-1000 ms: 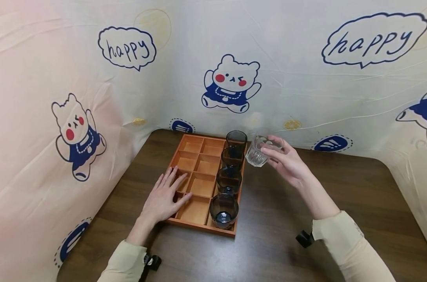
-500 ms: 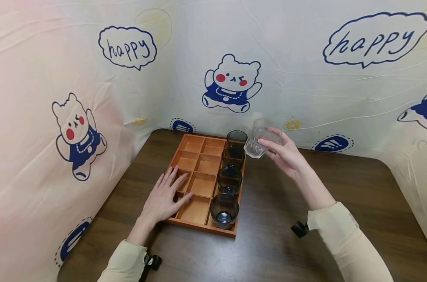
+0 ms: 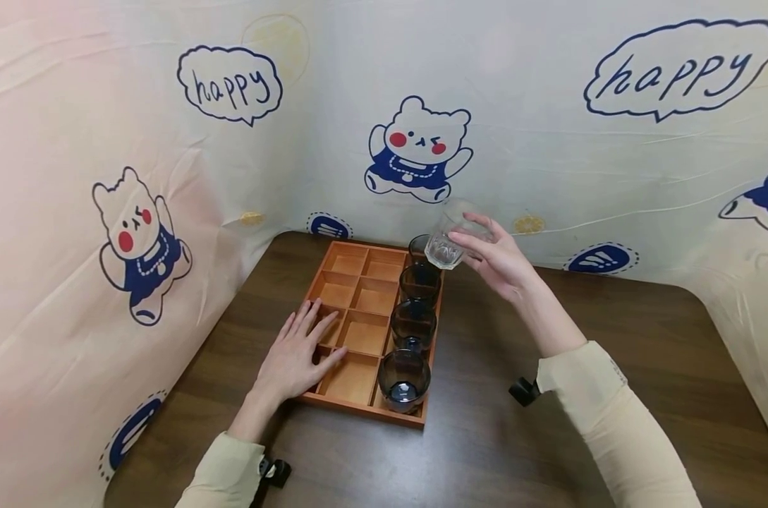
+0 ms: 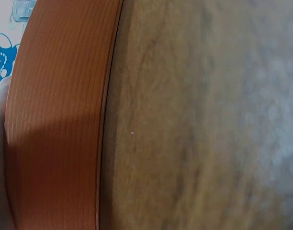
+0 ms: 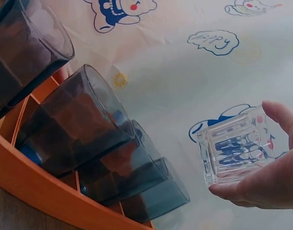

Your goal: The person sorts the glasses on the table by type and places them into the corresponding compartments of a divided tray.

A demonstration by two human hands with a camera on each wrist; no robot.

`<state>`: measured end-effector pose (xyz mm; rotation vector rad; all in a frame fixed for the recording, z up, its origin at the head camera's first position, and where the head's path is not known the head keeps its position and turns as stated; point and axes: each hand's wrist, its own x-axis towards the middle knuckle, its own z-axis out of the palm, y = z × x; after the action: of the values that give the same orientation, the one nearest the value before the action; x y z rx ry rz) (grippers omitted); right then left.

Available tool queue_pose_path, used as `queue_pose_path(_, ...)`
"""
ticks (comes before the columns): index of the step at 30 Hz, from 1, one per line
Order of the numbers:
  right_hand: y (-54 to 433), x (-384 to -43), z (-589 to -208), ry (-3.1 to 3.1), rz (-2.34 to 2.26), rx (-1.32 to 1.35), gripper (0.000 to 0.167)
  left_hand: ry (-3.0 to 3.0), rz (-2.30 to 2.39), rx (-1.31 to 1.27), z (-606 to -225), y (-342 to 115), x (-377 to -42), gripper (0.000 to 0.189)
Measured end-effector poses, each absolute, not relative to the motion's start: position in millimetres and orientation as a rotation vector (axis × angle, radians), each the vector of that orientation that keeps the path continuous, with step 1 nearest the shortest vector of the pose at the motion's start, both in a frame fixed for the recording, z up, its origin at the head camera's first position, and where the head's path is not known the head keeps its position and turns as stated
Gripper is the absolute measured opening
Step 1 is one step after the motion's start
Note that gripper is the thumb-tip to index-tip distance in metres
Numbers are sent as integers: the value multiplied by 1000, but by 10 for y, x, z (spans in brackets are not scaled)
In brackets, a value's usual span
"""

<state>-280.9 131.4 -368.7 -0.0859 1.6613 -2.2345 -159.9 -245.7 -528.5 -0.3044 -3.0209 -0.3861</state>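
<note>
In the head view my right hand (image 3: 498,261) grips a clear faceted glass (image 3: 443,248), tilted, above the far right corner of a wooden compartment tray (image 3: 393,416). The right wrist view shows thumb and fingers round the clear glass (image 5: 235,146), apart from the tray. A column of dark tinted glasses stands in the tray's right compartments, the nearest dark glass (image 3: 404,381) at the front corner. The clear glass partly covers the farthest one. My left hand (image 3: 291,356) rests on the tray's left side, fingers spread and fairly straight over its edge.
The tray stands on a dark brown wooden table (image 3: 472,423). A printed curtain (image 3: 333,127) with bears and lettering hangs round the back and sides, close behind the tray's far edge. Several tray compartments (image 3: 366,331) on the left and middle hold no glass.
The right hand has raised the clear glass and carried it left, from beside the tray to above its far right glass. The left hand has stayed in place on the tray.
</note>
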Motion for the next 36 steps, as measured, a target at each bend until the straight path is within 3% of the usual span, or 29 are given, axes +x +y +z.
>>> queue_pose_path(14,927,-2911,-3713,1651,-2219,-121,60,-3029,-386,-286,-5260,-2473,-1589,86)
queue_pose_path(20,761,-2985,-3762,1637,-2223,-102,49,-3030,-387,-293,-5266,-2462,-1589,85)
queue_pose_path(36,576,-3082,-3856,1640,-2208,-112,72,-3022,-387,-280,-5264,-2462,-1584,85)
